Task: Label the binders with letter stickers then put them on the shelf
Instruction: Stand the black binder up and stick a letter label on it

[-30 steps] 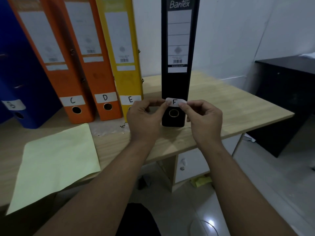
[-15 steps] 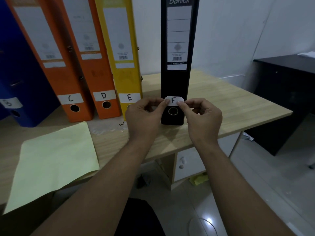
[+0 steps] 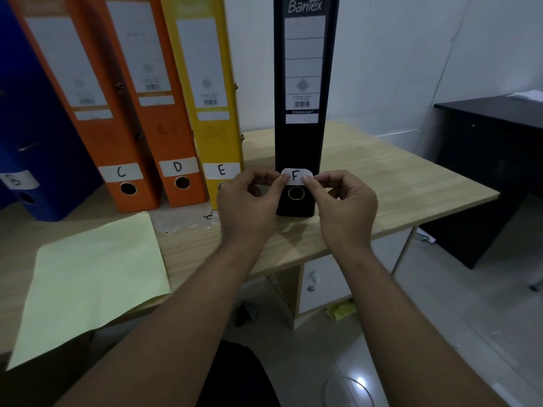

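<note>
Five binders stand on the pale wooden desk (image 3: pixel 396 183) in front of you, spines toward you. The blue binder (image 3: pixel 38 127) is at the far left and leans left. A white label (image 3: pixel 17 180) sits low on its spine, and its letter is too blurred to read for certain. Beside it the first orange binder (image 3: pixel 97 133) carries a C label (image 3: pixel 120 172), and the second orange binder (image 3: pixel 155 124) carries a D label (image 3: pixel 178 166). Both lean the same way. The yellow binder (image 3: pixel 205 136) comes next, with an E label (image 3: pixel 221 170) just above its finger hole. The black Bantex binder (image 3: pixel 299 142) stands upright, apart from the yellow one and near the desk's front edge.

Off to your right, well apart from the desk, is a black table (image 3: pixel 484 171). A pale yellow sheet (image 3: pixel 94 277) lies flat on the desk at your left, and its near corner overhangs the front edge.

Your left hand (image 3: pixel 246 207) pinches the left edge of the F sticker (image 3: pixel 296 175) between thumb and forefinger. Your right hand (image 3: pixel 346 210) pinches the right edge the same way, with the other fingers of both hands curled in. You hold the sticker level across the lower spine of the black binder, just above its metal-rimmed finger hole (image 3: pixel 296 193). I cannot tell whether the sticker is already pressed onto the spine or held just in front of it.
</note>
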Action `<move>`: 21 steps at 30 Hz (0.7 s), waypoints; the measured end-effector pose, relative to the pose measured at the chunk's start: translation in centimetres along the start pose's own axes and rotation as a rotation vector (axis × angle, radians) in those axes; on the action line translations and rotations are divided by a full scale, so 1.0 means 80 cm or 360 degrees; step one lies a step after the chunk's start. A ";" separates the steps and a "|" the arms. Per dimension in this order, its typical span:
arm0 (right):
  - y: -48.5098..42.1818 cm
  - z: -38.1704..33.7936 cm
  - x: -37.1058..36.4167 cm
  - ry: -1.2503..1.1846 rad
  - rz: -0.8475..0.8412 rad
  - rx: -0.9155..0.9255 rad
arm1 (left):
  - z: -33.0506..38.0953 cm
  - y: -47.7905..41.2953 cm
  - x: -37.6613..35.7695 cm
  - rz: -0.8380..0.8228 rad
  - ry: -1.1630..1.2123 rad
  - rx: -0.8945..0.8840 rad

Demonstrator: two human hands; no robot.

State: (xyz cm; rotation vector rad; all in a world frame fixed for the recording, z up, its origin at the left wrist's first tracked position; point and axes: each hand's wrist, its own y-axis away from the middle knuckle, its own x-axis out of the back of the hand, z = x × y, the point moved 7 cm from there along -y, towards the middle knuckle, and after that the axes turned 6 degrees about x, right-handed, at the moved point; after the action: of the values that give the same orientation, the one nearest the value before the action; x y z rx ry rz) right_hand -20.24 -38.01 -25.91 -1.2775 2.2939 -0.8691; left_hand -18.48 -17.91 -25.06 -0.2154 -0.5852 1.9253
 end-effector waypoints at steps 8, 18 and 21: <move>0.001 -0.003 0.000 0.0014 0.0006 0.0025 | -0.003 -0.001 -0.001 -0.0004 0.0010 -0.0005; 0.002 -0.002 -0.001 0.0011 0.0005 0.0032 | -0.004 -0.001 0.001 0.0006 0.0037 0.0037; 0.002 -0.003 -0.001 0.0007 0.0012 0.0040 | -0.002 0.000 0.001 0.0011 0.0038 0.0045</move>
State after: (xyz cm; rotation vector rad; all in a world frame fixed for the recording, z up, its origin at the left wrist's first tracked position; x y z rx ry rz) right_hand -20.39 -37.79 -25.83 -1.2567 2.2824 -0.8961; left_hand -18.45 -17.75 -25.17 -0.2226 -0.5420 1.9341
